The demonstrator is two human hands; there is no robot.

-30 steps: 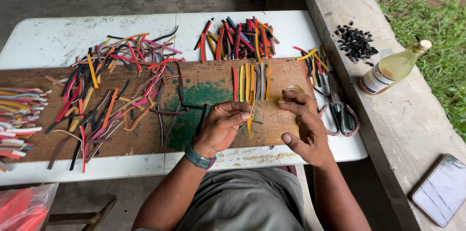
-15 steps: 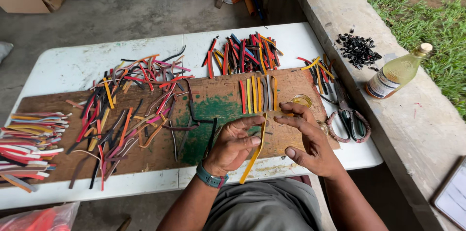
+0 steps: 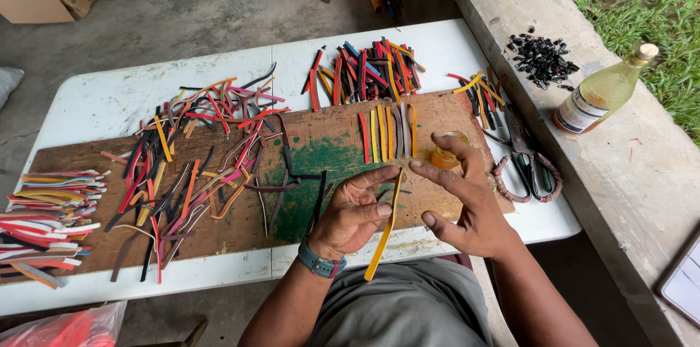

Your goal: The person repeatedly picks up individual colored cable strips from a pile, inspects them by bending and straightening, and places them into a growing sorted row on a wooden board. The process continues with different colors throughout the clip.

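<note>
My left hand (image 3: pixel 355 213) pinches a long yellow strip (image 3: pixel 384 229) that hangs down toward my lap. My right hand (image 3: pixel 464 200) is beside it with fingers spread, its fingertips touching the strip's upper end. Both hands hover over a worn wooden board (image 3: pixel 321 144) with a green paint patch. A row of several yellow, red and grey strips (image 3: pixel 388 132) lies side by side on the board just beyond my hands. A small cup of amber liquid (image 3: pixel 446 154) stands behind my right hand.
Loose coloured strips (image 3: pixel 197 154) are scattered over the board's left half; a sorted stack (image 3: pixel 45 212) lies at far left and another pile (image 3: pixel 364 70) at the table's back. Scissors (image 3: pixel 526 161) lie at right. A bottle (image 3: pixel 601 90) and black bits (image 3: pixel 541 59) rest on the concrete ledge.
My hands have lifted the yellow strip off the board and drawn it toward me. My right hand has come off the board to the strip's top end.
</note>
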